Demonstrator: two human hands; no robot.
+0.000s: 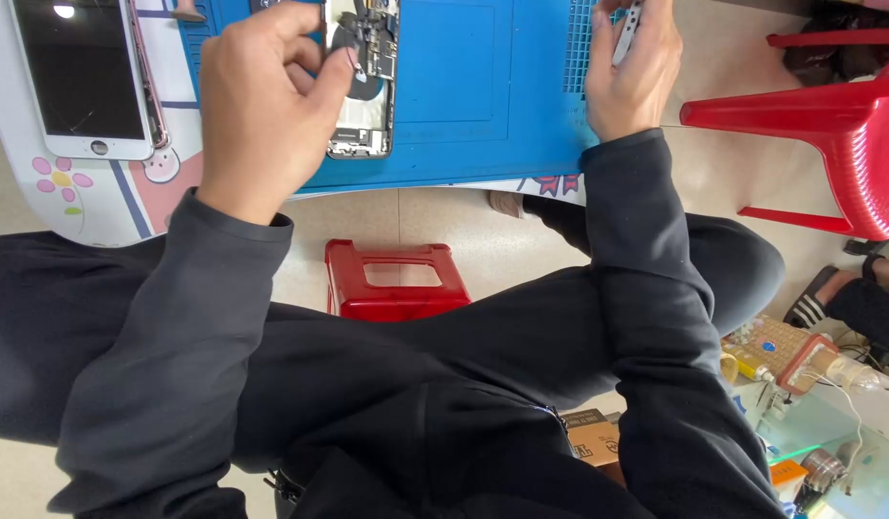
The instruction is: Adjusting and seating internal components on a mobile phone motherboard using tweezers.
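Note:
My left hand (262, 96) grips an opened phone body (365, 106) whose inner parts show, with the thumb pressed on its middle. The phone lies on a blue work mat (483, 86) at the table's near edge. My right hand (637, 72) rests on the mat's right side, apart from the phone, and pinches a thin silvery tool (628, 34) that points away from me. A detached white phone screen (79, 77) lies face up to the left of my left hand. Both my arms are in dark sleeves.
The table (88, 202) has a white top with cartoon flower prints. A red stool (396, 279) stands below it between my knees, and a red plastic chair (848, 135) stands at the right. Another person's sandalled foot (829, 298) and a clutter of small items (790, 365) are at the lower right.

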